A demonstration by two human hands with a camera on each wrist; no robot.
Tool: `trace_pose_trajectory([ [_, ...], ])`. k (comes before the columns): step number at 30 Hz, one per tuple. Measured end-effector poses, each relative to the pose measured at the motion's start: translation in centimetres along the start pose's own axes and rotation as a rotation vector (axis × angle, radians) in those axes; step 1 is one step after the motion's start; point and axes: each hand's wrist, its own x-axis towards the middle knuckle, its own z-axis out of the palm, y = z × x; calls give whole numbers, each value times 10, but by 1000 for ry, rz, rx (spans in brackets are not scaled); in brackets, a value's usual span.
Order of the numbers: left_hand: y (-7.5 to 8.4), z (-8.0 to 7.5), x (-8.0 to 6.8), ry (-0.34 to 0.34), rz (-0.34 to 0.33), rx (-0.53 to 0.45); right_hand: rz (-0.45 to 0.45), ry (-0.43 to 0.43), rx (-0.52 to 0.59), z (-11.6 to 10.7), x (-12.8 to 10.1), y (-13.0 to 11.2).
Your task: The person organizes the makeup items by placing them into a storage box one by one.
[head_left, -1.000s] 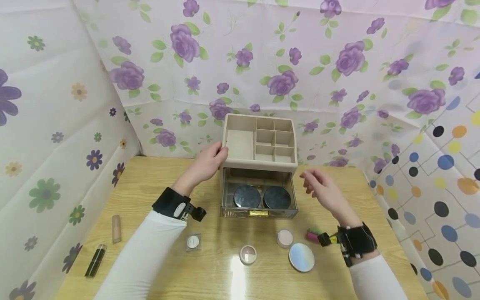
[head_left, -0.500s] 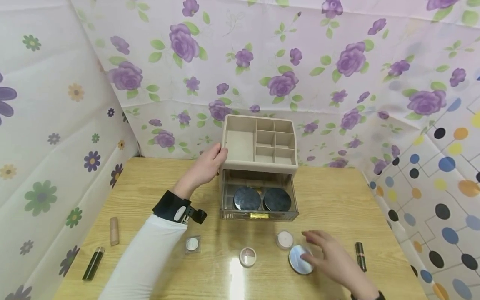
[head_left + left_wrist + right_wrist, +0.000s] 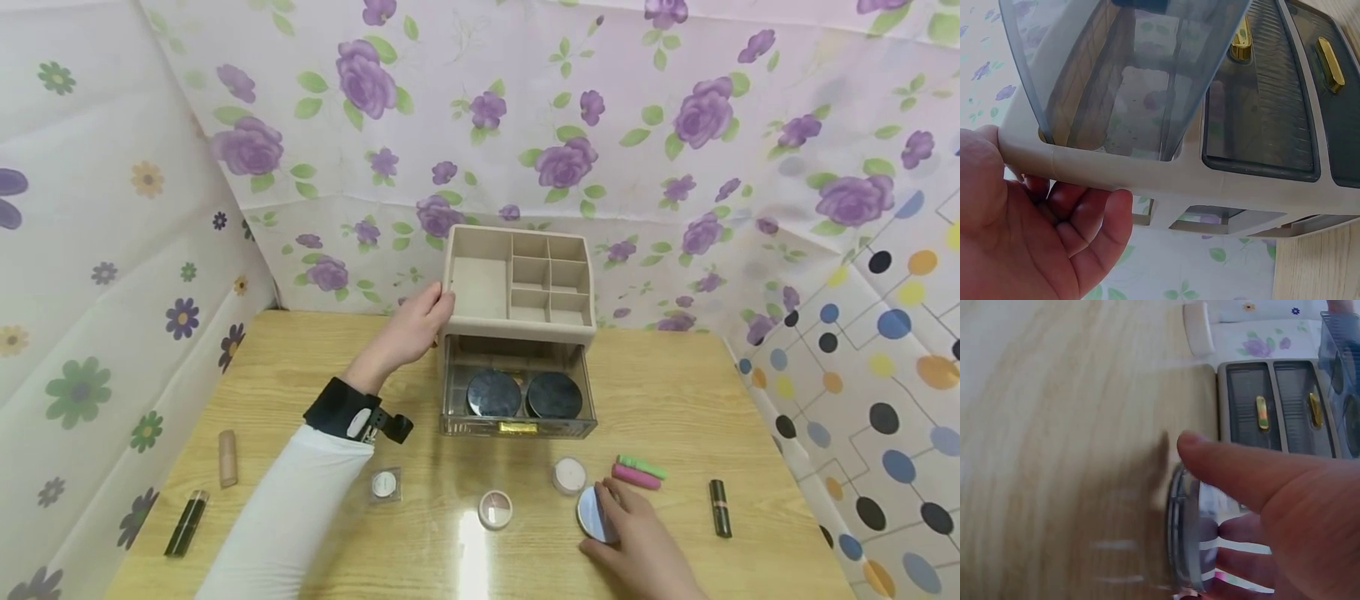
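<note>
My left hand (image 3: 411, 327) holds the upper left side of a beige makeup organizer (image 3: 517, 332), thumb at the top edge. In the left wrist view its fingers (image 3: 1100, 228) curl under the side wall. The organizer's clear top drawer (image 3: 465, 427) is pulled out, with two round dark-lidded cases (image 3: 493, 394) inside. At the front right, my right hand (image 3: 637, 533) grips a round, shiny silver-blue compact (image 3: 592, 515) on the table. Seen from the right wrist, the thumb (image 3: 1229, 459) and fingers lie around the edge of the compact (image 3: 1186, 531).
Near the right hand lie a pale round jar (image 3: 569, 476), a green tube (image 3: 641, 467), a pink tube (image 3: 636, 477) and a black tube (image 3: 720, 508). Another round case (image 3: 495, 510), a small square-based pot (image 3: 386, 484), a beige tube (image 3: 227, 458) and a black stick (image 3: 187, 523) are further left.
My right hand has moved from beside the drawer down to the compact and taken hold of it. The left hand has stayed on the organizer.
</note>
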Motion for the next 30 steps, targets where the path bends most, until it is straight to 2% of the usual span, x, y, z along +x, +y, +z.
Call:
trace_pose_trajectory([
  [5, 0, 0, 1, -9, -15, -6, 1, 18, -47, 7, 1, 0],
  [16, 3, -1, -1, -25, -25, -13, -14, -1, -113, 6, 0, -4],
  [23, 3, -2, 0, -34, -32, -25, -2, -14, -107, 5, 1, -4],
  [30, 2, -1, 0, -31, -35, -23, 18, -7, -69, -9, -5, -1],
])
